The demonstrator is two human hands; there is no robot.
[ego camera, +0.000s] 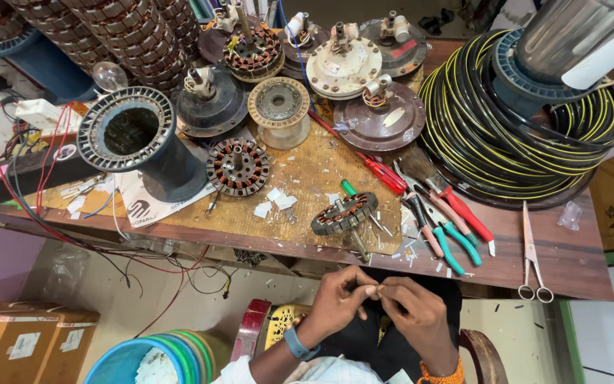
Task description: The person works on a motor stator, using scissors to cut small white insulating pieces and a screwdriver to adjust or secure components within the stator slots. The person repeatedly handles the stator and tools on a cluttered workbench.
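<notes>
Brown cardboard boxes (26, 341) with white rectangular labels sit at 8 o'clock on the floor; white printed sheet (143, 206) lies at 10 o'clock under the dark spool (140, 142). My left hand (339, 299) and right hand (413, 313) meet at 6 o'clock below the bench edge (463, 267), fingertips pinched together on something too small to tell. Wound stator (345, 213) lies on the bench just above, at 12 o'clock from my hands, untouched.

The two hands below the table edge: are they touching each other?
Touching. In the head view the left hand and right hand meet at their fingertips, pinched together on something too small to make out, with no gap visible between them.
</notes>
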